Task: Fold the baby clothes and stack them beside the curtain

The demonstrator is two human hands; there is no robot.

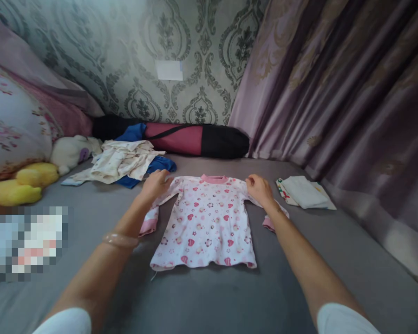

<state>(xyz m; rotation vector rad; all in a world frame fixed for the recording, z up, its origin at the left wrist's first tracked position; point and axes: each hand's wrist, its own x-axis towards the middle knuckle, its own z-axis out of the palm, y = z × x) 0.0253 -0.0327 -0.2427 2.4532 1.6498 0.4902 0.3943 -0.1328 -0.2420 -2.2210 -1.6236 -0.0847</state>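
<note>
Shirt (209, 222) lies spread flat on grey sheet (209, 301) before us. Our right hand (260, 189) pinches one shoulder; our left hand (155, 185) is at the other, grip unclear. We see folded clothes (304, 192) right, clothes pile (121, 160) left, long bag (176, 139) by wall (205, 41).

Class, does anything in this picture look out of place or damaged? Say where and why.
A pale strand pokes from the shirt at its lower-left corner, possibly a loose thread. The clothes heap by the long bag lies jumbled, unlike the folded stack.
</note>
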